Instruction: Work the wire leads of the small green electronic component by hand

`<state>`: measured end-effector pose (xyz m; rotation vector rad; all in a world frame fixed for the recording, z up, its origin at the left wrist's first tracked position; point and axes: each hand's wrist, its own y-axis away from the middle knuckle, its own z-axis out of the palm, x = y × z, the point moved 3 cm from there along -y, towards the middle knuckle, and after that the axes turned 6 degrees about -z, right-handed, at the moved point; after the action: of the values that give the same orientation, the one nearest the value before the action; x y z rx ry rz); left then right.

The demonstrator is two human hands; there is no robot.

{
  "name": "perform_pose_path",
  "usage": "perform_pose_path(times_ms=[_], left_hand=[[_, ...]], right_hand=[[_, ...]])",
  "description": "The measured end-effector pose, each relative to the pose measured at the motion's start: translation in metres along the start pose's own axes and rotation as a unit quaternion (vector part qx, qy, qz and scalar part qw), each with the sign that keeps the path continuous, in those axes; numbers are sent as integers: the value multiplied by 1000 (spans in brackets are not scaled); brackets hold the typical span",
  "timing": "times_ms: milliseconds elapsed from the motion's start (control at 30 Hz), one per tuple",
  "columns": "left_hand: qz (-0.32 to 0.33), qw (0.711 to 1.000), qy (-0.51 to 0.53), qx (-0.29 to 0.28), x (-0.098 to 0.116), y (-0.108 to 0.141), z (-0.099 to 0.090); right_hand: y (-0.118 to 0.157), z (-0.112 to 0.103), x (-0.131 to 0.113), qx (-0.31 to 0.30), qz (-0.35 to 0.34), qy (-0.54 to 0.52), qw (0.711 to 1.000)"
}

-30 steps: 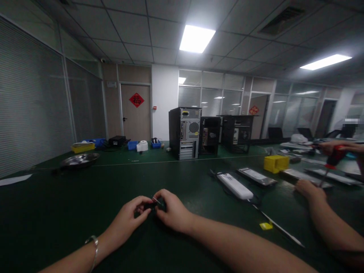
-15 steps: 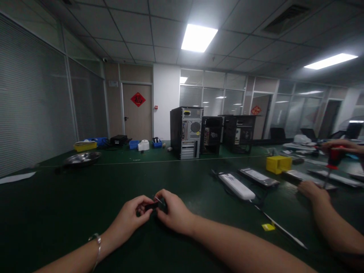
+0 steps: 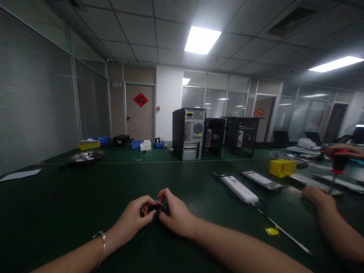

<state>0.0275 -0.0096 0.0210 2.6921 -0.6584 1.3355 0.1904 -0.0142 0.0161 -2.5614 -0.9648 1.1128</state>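
Observation:
Low over the green table, my left hand [image 3: 138,213] pinches a small dark piece [image 3: 154,207] between thumb and fingers; its kind is too small and dim to make out. Close beside it, my right hand [image 3: 176,212] is closed, with a thin light-coloured strip or shaft [image 3: 158,202] and something dark at its fingertips. The fingers hide most of what it holds. The two hands' fingertips nearly meet.
On the right lie a white power strip [image 3: 239,189] and a drive-like metal box [image 3: 261,179]. Farther right, a co-worker's hands hold a red-and-black screwdriver [image 3: 339,161]. Computer cases [image 3: 190,134] stand behind; a metal bowl [image 3: 87,157] sits left.
The whole view has shifted slightly, so the scene sits a little farther right and lower. My hands keep their hold, with only a slight shift of the fingers.

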Motion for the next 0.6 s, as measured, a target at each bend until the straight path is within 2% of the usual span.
perform_pose_path(times_ms=[467, 600], left_hand=[[5, 1000, 6, -4, -3, -1, -1], [-9, 999, 38, -10, -4, -3, -1]], right_hand=[[-1, -1, -7, -16, 36, -2, 999], [-2, 3, -1, 4, 28, -11, 1000]])
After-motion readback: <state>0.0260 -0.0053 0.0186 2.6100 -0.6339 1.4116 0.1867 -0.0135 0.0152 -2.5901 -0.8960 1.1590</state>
